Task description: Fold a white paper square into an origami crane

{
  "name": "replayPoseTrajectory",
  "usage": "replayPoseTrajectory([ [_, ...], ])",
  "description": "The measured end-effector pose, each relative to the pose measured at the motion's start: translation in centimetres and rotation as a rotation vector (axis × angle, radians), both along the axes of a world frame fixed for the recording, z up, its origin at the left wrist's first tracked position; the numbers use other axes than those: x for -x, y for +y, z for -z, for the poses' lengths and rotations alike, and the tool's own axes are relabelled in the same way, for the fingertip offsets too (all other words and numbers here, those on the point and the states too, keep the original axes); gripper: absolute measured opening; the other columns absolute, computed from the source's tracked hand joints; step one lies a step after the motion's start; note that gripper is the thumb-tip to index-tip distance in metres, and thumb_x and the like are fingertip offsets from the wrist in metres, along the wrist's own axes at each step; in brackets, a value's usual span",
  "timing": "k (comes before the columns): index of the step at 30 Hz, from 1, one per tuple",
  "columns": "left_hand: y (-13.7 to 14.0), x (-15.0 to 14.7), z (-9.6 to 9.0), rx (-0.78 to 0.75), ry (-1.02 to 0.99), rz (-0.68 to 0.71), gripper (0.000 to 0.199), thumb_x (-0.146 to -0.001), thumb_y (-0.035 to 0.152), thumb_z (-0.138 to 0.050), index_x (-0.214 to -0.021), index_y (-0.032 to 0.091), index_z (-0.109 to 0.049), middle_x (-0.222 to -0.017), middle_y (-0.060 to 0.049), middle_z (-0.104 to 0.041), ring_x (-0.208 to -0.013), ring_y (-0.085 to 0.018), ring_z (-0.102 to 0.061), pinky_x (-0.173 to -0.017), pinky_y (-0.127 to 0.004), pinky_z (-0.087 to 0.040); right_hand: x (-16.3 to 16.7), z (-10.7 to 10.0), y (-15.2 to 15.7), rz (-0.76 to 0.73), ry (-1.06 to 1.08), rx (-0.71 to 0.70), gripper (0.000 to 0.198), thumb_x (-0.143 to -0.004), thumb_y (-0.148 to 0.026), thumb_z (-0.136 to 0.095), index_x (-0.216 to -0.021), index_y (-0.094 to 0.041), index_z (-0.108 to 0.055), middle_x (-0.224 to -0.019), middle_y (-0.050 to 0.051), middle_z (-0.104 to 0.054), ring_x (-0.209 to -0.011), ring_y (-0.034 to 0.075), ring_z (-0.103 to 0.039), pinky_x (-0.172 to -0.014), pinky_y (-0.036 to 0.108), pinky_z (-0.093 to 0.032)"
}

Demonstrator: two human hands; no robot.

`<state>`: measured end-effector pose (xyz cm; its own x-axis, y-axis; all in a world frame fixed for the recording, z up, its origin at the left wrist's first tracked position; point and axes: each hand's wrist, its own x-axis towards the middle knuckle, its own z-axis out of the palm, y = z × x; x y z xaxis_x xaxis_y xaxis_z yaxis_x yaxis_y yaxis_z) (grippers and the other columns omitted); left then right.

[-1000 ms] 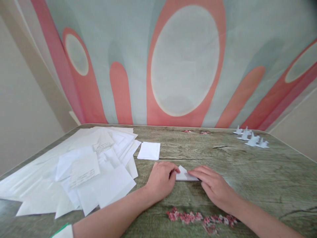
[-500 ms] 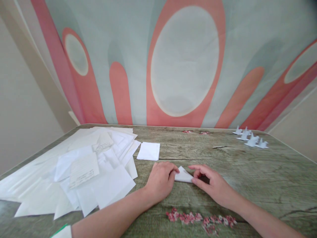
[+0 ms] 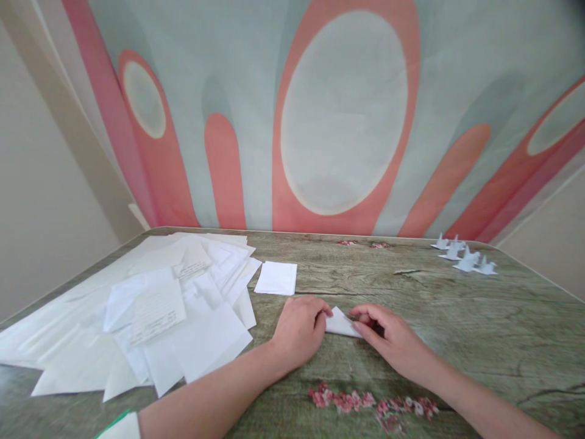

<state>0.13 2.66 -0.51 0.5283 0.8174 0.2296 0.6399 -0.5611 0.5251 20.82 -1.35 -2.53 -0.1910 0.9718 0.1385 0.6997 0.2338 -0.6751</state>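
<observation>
A small white sheet of paper folded into a triangle (image 3: pixel 340 323) lies on the table between my hands, its peak pointing away from me. My left hand (image 3: pixel 301 328) is closed on the left corner, thumb and forefinger pressed together there. At the right corner my right hand (image 3: pixel 387 334) grips the paper between thumb and fingers, with the fingers curled. Part of both corners is hidden under the fingers. Beyond my left hand rests a stack of square white paper (image 3: pixel 276 278).
A wide spread of loose white sheets (image 3: pixel 205 341) covers the table's left side, a few with writing. Several folded white paper figures (image 3: pixel 468 260) stand at the far right. Pink blossoms (image 3: pixel 351 400) show on the wood-grain table (image 3: pixel 457 317). A patterned backdrop (image 3: pixel 256 122) rises behind.
My right thumb and fingers have shifted slightly on the right corner of the folded paper. My left hand keeps its hold. The whole view has moved a little.
</observation>
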Motion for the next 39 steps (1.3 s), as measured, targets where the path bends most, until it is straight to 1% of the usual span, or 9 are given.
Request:
replayPoseTrajectory([
  [6,0.11,-0.05,0.08,-0.01,0.016,-0.006,0.024,-0.082,0.013,-0.042,-0.085,0.022,-0.064,-0.086,-0.001,-0.065,-0.083,-0.017,-0.058,-0.079,-0.029,-0.04,0.18,-0.19,0.05,0.006,-0.028,0.0,0.018,-0.085,-0.031,-0.048,-0.095,-0.021,-0.059,-0.08,0.002,-0.062,-0.077,0.018,-0.056,-0.071,0.031,-0.043],
  [13,0.05,0.0,-0.14,-0.018,0.033,0.004,0.023,-0.083,0.013,-0.042,-0.085,0.022,-0.063,-0.085,-0.001,-0.064,-0.084,-0.017,-0.057,-0.078,-0.03,-0.039,0.43,-0.37,0.02,-0.017,-0.04,-0.047,0.019,-0.087,-0.03,-0.046,-0.091,-0.021,-0.062,-0.082,0.004,-0.063,-0.078,0.019,-0.055,-0.072,0.032,-0.042],
  [26,0.12,-0.02,0.32,-0.027,0.052,0.0,0.022,-0.084,0.015,-0.042,-0.086,0.024,-0.062,-0.086,0.0,-0.061,-0.084,-0.017,-0.057,-0.076,-0.031,-0.039,0.35,-0.21,0.04,0.014,-0.031,0.003,0.018,-0.087,-0.031,-0.047,-0.091,-0.022,-0.061,-0.083,0.003,-0.063,-0.079,0.018,-0.054,-0.072,0.031,-0.04],
  [31,0.19,-0.06,0.22,-0.034,0.046,-0.005,0.021,-0.083,0.014,-0.043,-0.086,0.024,-0.062,-0.087,0.0,-0.06,-0.086,-0.017,-0.056,-0.076,-0.031,-0.039,0.38,-0.2,0.22,0.029,-0.029,0.019,0.017,-0.086,-0.032,-0.047,-0.092,-0.023,-0.061,-0.084,0.002,-0.063,-0.079,0.018,-0.055,-0.072,0.031,-0.04],
  [35,0.16,-0.02,0.13,-0.044,0.016,-0.004,0.022,-0.083,0.013,-0.043,-0.086,0.023,-0.062,-0.091,-0.001,-0.06,-0.086,-0.017,-0.057,-0.076,-0.03,-0.041,0.44,-0.26,0.32,0.035,-0.027,0.019,0.018,-0.086,-0.032,-0.047,-0.091,-0.022,-0.061,-0.083,0.002,-0.063,-0.078,0.018,-0.055,-0.071,0.03,-0.041],
  [39,0.31,0.02,0.42,-0.033,-0.039,0.036,0.022,-0.081,0.01,-0.044,-0.085,0.022,-0.062,-0.101,0.001,-0.062,-0.094,-0.016,-0.057,-0.084,-0.028,-0.042,0.5,-0.19,0.4,0.048,-0.03,0.016,0.018,-0.085,-0.032,-0.047,-0.091,-0.022,-0.061,-0.083,0.002,-0.064,-0.078,0.018,-0.056,-0.071,0.03,-0.041],
])
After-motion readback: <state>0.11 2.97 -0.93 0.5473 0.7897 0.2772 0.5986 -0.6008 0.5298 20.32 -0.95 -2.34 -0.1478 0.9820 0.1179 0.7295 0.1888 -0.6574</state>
